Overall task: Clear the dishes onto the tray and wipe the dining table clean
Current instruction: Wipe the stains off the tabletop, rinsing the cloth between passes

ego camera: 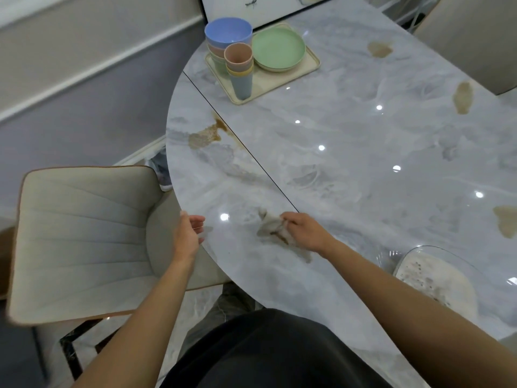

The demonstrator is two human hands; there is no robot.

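Plainly the dishes are off the marble dining table (pixel 349 141) and wiping is the step in hand. The right hand (pixel 302 229) pinches a crumpled, brown-stained cloth (pixel 270 229) against the near part of the top, fingers curled into its folds. The cloth's long axis runs from 10 to 4 o'clock, and its tail trails under the wrist. The left hand (pixel 188 233) is at the table's rounded edge, at 9 o'clock from the cloth, with its fingers loose and spread and nothing in them; whether it touches the edge I cannot tell. The nearest brown spill (pixel 205 137) lies at 11 o'clock from the cloth, beside the dark seam, with a thin trail running along that seam toward 5 o'clock. By my reading the next stroke pushes away and leftward, and the right hand, which holds the cloth, is the one placed for it. Another brown patch (pixel 506 224) sits at 3 o'clock, and two more (pixel 463 96) lie farther off at 1 to 2 o'clock. At 12 o'clock the cream tray (pixel 307 70) carries nested bowls with the blue bowl (pixel 228 30) on top, stacked cups under a pink cup (pixel 239 56), and plates under a green plate (pixel 278 47). At 4 o'clock a clear glass bowl (pixel 419 252) holds something cloudy, pale and speckled.
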